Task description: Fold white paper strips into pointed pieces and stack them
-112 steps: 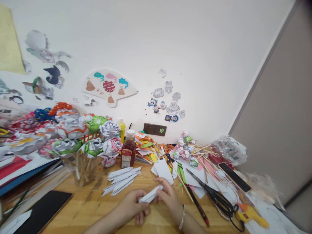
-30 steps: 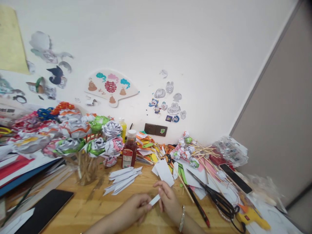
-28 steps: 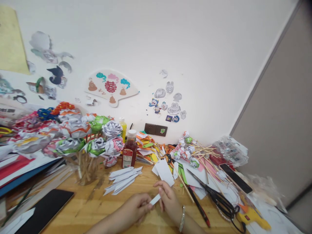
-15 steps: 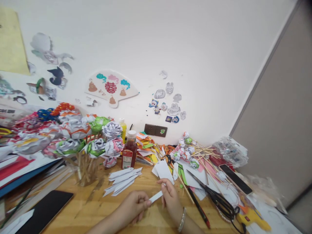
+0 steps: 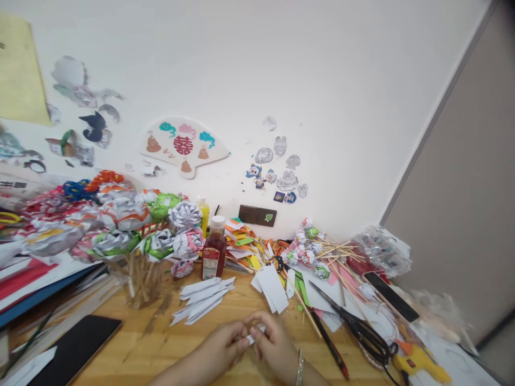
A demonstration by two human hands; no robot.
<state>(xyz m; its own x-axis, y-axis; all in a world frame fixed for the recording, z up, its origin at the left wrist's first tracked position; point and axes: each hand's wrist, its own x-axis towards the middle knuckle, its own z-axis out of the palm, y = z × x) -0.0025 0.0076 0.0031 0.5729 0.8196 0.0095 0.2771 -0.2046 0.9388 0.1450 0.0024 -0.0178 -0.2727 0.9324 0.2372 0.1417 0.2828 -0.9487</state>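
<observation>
My left hand and my right hand meet low at the middle of the wooden table. Both pinch a small white folded paper piece, of which only a sliver shows between the fingertips. A silver bangle sits on my right wrist. Just beyond the hands lie a fan of folded white paper pieces and a stack of white paper slips.
Paper flowers on sticks stand at the left, beside a red bottle. A black tablet lies front left. Scissors, a red pen, skewers, a phone and a yellow glue gun crowd the right.
My hands have drawn together. The white strip that stretched between them is now almost hidden in my fingers. The view has tipped slightly.
</observation>
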